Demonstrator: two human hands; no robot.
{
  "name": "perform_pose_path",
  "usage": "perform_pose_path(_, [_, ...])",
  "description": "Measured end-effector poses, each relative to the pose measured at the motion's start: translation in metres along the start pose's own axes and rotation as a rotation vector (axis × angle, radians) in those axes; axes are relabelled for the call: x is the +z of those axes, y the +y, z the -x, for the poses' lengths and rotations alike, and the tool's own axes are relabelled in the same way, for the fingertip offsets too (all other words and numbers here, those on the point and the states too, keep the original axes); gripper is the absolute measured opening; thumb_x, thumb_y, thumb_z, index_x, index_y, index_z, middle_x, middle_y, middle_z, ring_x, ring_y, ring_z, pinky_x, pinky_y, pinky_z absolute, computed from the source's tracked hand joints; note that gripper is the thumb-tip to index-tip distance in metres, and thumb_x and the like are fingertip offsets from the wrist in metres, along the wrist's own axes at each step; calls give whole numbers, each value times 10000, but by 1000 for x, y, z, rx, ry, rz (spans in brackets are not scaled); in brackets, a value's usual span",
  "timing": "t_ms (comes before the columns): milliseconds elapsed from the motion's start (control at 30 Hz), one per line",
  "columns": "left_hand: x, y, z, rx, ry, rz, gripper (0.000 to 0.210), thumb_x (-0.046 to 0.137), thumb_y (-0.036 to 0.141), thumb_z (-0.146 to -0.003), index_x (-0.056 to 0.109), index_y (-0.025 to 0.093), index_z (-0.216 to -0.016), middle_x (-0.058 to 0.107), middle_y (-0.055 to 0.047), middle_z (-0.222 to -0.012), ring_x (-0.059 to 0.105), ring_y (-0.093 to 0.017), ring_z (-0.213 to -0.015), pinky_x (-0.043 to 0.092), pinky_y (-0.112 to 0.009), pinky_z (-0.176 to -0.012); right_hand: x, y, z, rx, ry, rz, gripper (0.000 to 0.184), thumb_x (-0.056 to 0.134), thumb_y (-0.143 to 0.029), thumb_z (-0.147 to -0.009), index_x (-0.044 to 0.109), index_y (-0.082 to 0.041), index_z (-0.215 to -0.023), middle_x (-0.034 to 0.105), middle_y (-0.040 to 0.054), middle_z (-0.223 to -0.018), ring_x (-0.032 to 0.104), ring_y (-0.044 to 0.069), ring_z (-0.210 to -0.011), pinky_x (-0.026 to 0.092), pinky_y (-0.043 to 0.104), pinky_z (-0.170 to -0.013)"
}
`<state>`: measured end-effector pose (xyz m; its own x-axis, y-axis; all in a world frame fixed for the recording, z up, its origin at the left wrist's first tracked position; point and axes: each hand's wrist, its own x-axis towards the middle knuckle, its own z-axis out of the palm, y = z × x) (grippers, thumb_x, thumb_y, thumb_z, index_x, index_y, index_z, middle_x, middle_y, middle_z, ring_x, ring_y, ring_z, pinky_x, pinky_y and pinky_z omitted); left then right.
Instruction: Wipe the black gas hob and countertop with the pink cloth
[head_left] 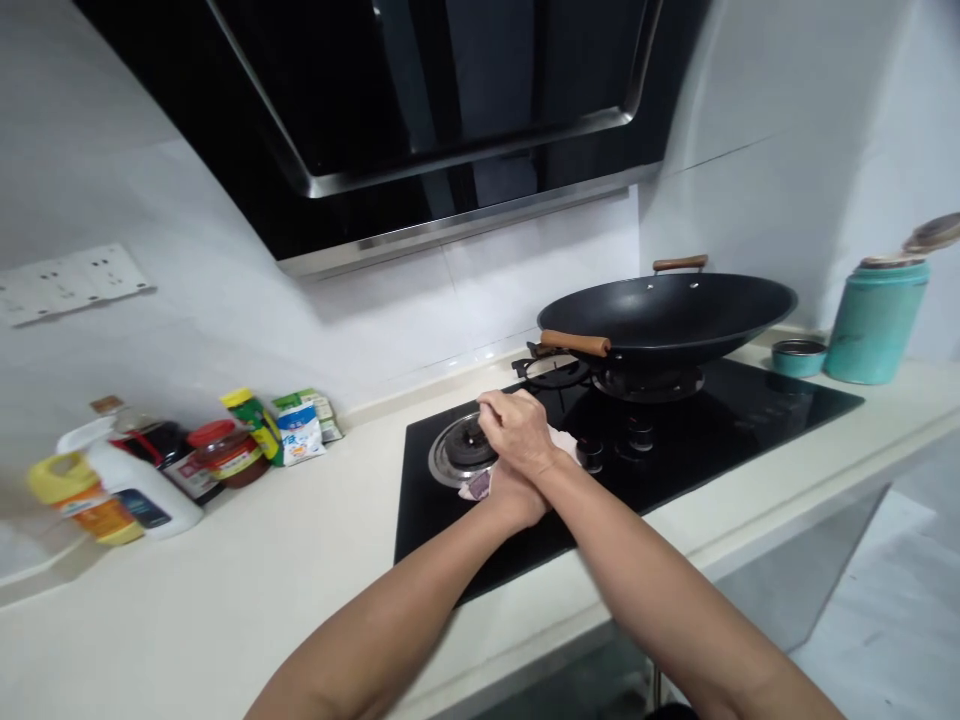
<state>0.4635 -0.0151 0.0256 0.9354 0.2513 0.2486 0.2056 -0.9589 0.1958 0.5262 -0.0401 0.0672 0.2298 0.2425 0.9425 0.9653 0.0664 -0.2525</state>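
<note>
My forearms cross over the left side of the black glass gas stove [431,540]. My left hand [516,497] is underneath, low over the glass, with a pale and purple cloth [478,487] bunched in it; its fingers are mostly hidden by my right hand. Another bit of the cloth shows on the far side, near the control knobs [590,455]. Above it, my right hand [517,428] is closed, its fingers curled beside the left burner [466,447]. Whatever those fingers hold, if anything, is hidden.
A black wok [675,315] with wooden handles covers the right burner. A pan support [555,372] lies behind the burners. Bottles, a sauce jar [229,455] and seasoning packets [301,432] line the left wall. A teal canister [877,320] stands right; a range hood [465,190] hangs overhead.
</note>
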Motion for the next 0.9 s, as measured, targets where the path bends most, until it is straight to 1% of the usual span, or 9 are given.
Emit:
perform_pose_path(67, [-5, 1, 25, -6, -15, -47, 519, 437, 389, -986, 467, 179, -1460, 503, -126, -1495, 399, -327, -1415, 284, -493, -1202, 2, 4, 1, -2, 1, 13, 184, 520, -185, -914, 702, -207, -900, 723, -6, -740, 592, 129, -655, 381, 256, -787])
perform_pose_path(167, [-15, 0, 67, -39, -39, -101, 710, 391, 527, -982, 309, 96, -1540, 370, -191, -1581, 306, -355, -1472, 266, -546, -1200, 4, 8, 4, 23, -31, 44, 190, 523, -207, -914, 710, -212, -888, 707, -5, -705, 576, 133, -631, 384, 253, -770])
perform_pose_path(267, [-25, -9, 107, -97, -83, -88, 797, 374, 639, -959, 258, 134, -1564, 318, -183, -1611, 273, -355, -1490, 266, -550, -1196, 5, 9, 8, 53, -60, 73, 196, 525, -222, -911, 721, -214, -899, 702, 4, -701, 565, 142, -622, 388, 255, -757])
perform_pose_path(400, [-40, -37, 144, -142, -71, -94, 777, 395, 659, -948, 294, 184, -1555, 354, -151, -1601, 316, -329, -1476, 281, -507, -1192, 4, 10, 12, 81, -123, 101, 208, 525, -221, -901, 731, -210, -929, 705, 14, -710, 569, 151, -627, 386, 259, -749])
perform_pose_path(533, [-58, -77, 156, -256, 25, -109, 725, 446, 614, -938, 364, 176, -1511, 447, -155, -1539, 420, -324, -1409, 341, -474, -1152, 6, 10, 17, 132, -190, 137, 213, 534, -240, -905, 736, -213, -968, 708, 15, -721, 576, 158, -633, 382, 263, -747])
perform_pose_path(600, [-66, -95, 156, -368, 58, -91, 713, 460, 599, -933, 377, 174, -1500, 469, -155, -1520, 465, -327, -1371, 369, -462, -1128, 8, 10, 20, 148, -230, 152, 209, 537, -252, -909, 734, -221, -970, 710, 10, -727, 583, 161, -641, 381, 265, -747])
perform_pose_path(667, [-70, -108, 154, -484, 70, -82, 726, 451, 601, -931, 368, 165, -1505, 459, -157, -1529, 475, -336, -1362, 373, -464, -1120, 10, 11, 22, 161, -276, 173, 206, 535, -265, -914, 731, -231, -970, 712, 7, -732, 592, 164, -651, 378, 269, -743])
perform_pose_path(767, [-69, -110, 153, -579, 73, -129, 741, 424, 592, -937, 345, 132, -1513, 419, -179, -1555, 439, -346, -1393, 352, -469, -1131, 12, 14, 24, 176, -340, 202, 212, 523, -276, -925, 725, -240, -980, 721, 11, -756, 607, 170, -675, 375, 278, -741])
perform_pose_path(900, [-62, -88, 167, -550, 34, -194, 771, 371, 592, -951, 308, 89, -1532, 369, -209, -1579, 370, -348, -1443, 320, -466, -1156, 14, 15, 26, 169, -398, 157, 215, 504, -276, -943, 705, -243, -1010, 724, 13, -802, 631, 175, -744, 385, 292, -786])
